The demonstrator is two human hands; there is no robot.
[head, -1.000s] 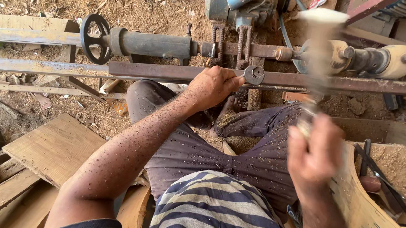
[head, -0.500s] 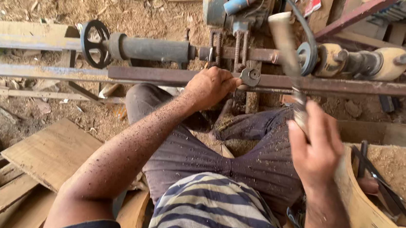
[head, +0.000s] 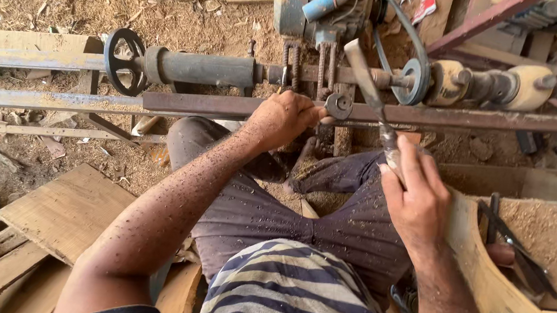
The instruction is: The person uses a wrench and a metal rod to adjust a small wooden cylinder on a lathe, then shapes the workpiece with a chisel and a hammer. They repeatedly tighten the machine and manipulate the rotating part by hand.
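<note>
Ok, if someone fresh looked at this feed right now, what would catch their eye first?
Probably the two sawdust-speckled arms reaching forward over the lap: the left hand rests on the rusty tool rest bar of the lathe, and the right hand grips a long chisel angled up toward the belt pulley. Next, the black handwheel at the left end, above ground littered with wood shavings.

I have one view only, from the head camera, looking steeply down over my striped shirt (head: 280, 291) and lap. It sits close: my left hand (head: 285, 117) and right hand (head: 415, 202) fill the middle, with the lathe (head: 363, 110) just beyond them, across the top of the frame.
</note>
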